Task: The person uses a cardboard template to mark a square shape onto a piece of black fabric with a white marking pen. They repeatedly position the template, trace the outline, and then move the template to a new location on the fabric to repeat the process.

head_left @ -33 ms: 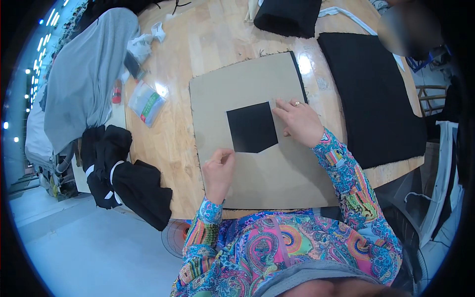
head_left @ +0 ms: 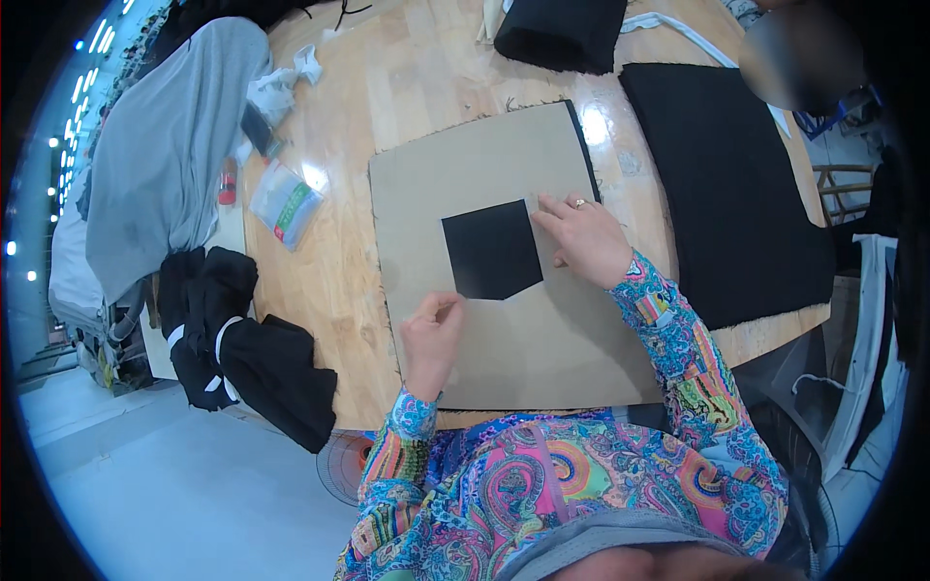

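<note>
A brown cardboard sheet [head_left: 513, 339] lies on the wooden table [head_left: 417, 77]. It has a five-sided cutout [head_left: 491, 250] with black fabric showing through. My left hand [head_left: 431, 334] rests on the cardboard at the cutout's lower left corner, fingertips bunched together and pressing down. My right hand [head_left: 584, 237], with a ring on one finger, lies on the cardboard at the cutout's upper right corner. Its fingertips pinch a small pale piece [head_left: 531, 204] that looks like chalk, touching the cutout's edge. Black fabric also peeks out along the cardboard's right edge.
A large black fabric panel [head_left: 727, 184] lies to the right, and a folded black bundle [head_left: 562, 34] at the far edge. A clear plastic bag [head_left: 284, 205], white scraps and a grey garment [head_left: 165, 145] are on the left. Black clothes [head_left: 242, 353] hang off the near-left edge.
</note>
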Demonstrator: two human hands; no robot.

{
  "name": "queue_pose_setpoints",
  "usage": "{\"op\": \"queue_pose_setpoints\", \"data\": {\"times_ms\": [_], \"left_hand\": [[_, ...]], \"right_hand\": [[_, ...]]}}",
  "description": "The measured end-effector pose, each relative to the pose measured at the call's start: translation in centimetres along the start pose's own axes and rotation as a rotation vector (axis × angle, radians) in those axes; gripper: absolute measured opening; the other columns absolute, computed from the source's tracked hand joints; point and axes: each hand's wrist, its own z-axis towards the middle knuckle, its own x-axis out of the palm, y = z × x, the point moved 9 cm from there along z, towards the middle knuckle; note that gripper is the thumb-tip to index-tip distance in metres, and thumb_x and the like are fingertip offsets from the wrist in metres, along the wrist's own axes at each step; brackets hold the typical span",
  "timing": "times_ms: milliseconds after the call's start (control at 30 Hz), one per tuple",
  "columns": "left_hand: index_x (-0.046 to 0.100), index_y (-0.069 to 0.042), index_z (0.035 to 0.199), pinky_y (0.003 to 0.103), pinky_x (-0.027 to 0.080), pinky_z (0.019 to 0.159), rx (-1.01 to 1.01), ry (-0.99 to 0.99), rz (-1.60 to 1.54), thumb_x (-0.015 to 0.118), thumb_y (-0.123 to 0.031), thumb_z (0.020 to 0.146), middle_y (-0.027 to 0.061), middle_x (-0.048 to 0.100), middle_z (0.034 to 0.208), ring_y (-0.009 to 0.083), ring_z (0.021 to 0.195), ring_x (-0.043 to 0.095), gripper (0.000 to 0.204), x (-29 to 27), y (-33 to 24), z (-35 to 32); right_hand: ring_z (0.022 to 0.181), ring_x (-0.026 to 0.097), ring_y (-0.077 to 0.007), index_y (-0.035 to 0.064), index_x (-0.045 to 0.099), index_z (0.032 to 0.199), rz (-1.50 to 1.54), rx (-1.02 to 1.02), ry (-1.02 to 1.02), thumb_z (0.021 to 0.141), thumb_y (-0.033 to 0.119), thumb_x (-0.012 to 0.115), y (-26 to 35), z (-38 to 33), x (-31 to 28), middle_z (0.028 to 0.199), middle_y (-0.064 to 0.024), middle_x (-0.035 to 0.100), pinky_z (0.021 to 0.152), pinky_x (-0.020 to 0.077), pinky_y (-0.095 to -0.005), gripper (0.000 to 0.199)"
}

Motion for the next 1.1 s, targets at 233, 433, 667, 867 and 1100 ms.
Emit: {"op": "queue_pose_setpoints", "data": {"times_ms": [233,433,667,867,1100], "left_hand": [[0.067,0.001,0.091,0.019,0.045,0.058,0.087,0.091,-0.246,0.065,-0.003,0.086,-0.0001,0.065,0.076,0.002,0.068,0.055,0.006,6.7,-4.1,-0.9],[0.066,0.002,0.091,0.02,0.046,0.058,0.103,0.11,-0.225,0.065,-0.004,0.086,0.0016,0.066,0.076,0.003,0.066,0.056,0.007,8.0,-4.8,-0.5],[0.067,0.001,0.09,0.02,0.045,0.055,0.143,0.113,-0.155,0.065,-0.004,0.086,0.0028,0.066,0.073,0.0031,0.062,0.056,0.007,8.0,-5.5,-0.5],[0.066,-0.003,0.091,0.027,0.052,0.062,0.113,0.119,-0.085,0.065,-0.01,0.085,0.0105,0.068,0.08,0.0153,0.07,0.068,0.01,7.1,-4.8,-0.7],[0.067,0.0,0.089,0.022,0.048,0.058,0.136,0.04,-0.025,0.066,-0.005,0.084,0.0039,0.067,0.073,0.005,0.066,0.06,0.007,4.4,-3.4,-1.4]], "right_hand": [[0.107,0.055,-0.0288,0.0048,0.057,0.113,-0.01,-0.007,-0.028,0.058,0.012,0.081,0.2,0.0,0.1,0.125,-0.0113,0.052,0.088,0.0477,-0.0377,0.061],[0.107,0.055,-0.0279,0.0051,0.057,0.113,-0.008,-0.011,-0.039,0.058,0.014,0.082,0.3,-0.1,-0.2,0.125,-0.0118,0.053,0.087,0.0477,-0.0377,0.061],[0.107,0.055,-0.0279,0.0052,0.058,0.112,-0.014,-0.004,-0.036,0.058,0.014,0.082,0.2,0.0,-0.2,0.123,-0.0115,0.053,0.087,0.0478,-0.0376,0.06],[0.107,0.055,-0.0279,0.0053,0.058,0.113,-0.028,-0.003,-0.015,0.058,0.015,0.082,0.2,-0.1,-0.3,0.125,-0.0115,0.053,0.088,0.0478,-0.0375,0.061],[0.107,0.055,-0.0279,0.0055,0.057,0.113,-0.027,-0.019,-0.039,0.059,0.014,0.082,0.3,0.0,-0.2,0.126,-0.0114,0.053,0.089,0.0475,-0.0373,0.06]]}}
